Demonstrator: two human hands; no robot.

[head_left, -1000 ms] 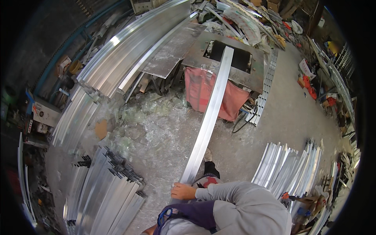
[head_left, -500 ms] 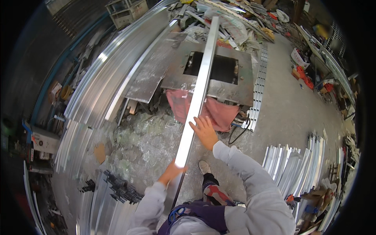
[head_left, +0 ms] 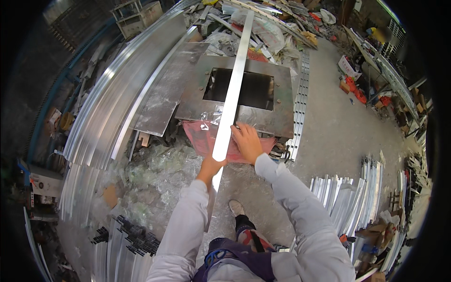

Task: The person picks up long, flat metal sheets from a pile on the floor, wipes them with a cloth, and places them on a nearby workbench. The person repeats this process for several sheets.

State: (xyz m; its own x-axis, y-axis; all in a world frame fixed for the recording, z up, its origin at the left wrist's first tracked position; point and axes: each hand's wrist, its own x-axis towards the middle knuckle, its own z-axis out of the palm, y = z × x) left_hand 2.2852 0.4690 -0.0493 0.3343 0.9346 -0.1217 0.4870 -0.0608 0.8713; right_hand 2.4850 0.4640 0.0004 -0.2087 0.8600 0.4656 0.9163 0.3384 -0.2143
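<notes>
The middle of the opening (head_left: 257,89) in the table (head_left: 282,80) is hidden by the metal bar (head_left: 231,101), and its inside is too dark to be made out. Whether the bar is borne by the table cannot be told. Below the table's near edge, part of the red cloth (head_left: 199,138) is covered by the bar and the right hand (head_left: 249,141). Most fingers of the left hand (head_left: 210,168) are hidden. Left of the table, the long strips (head_left: 127,77) are cut off by the upper edge; small pieces in the scrap heap (head_left: 270,35) behind it cannot be told apart.
</notes>
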